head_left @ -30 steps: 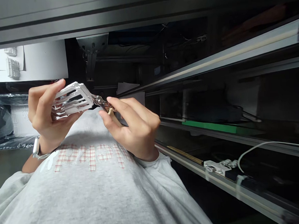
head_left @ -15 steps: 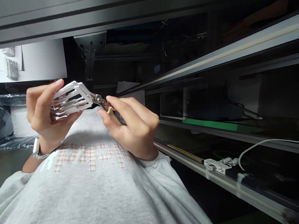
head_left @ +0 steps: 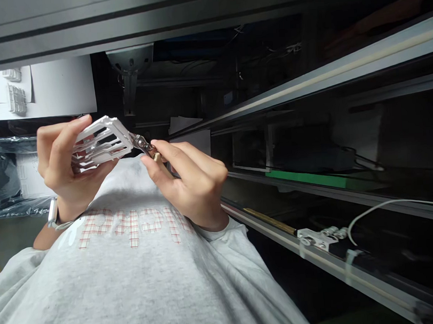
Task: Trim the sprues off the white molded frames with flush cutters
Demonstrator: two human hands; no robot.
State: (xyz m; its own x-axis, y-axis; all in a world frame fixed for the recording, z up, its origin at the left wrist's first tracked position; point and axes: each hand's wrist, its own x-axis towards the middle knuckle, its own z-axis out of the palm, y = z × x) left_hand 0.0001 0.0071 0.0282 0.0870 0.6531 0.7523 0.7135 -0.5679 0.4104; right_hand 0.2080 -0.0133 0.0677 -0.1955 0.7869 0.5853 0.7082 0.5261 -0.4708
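a slatted white frame [head_left: 122,134] is held up in front of the grey shirt [head_left: 146,274], mostly to the left, between the two hands. its left side is gripped by the left hand [head_left: 64,166], with fingers curled over the upper edge and the thumb pressed along the lower edge; the frame is tilted, its far corner raised. by the right hand [head_left: 192,183], a small metal tool [head_left: 141,142] is pinched between thumb and fingers, its pale handle partly covered. the head of the tool is brought against the right side of the frame, just beyond the right fingertips; whether a piece is clamped in it cannot be told. a watch [head_left: 52,211] is worn on the left wrist. farther off, small white pieces [head_left: 17,99] are laid on white paper [head_left: 68,88].
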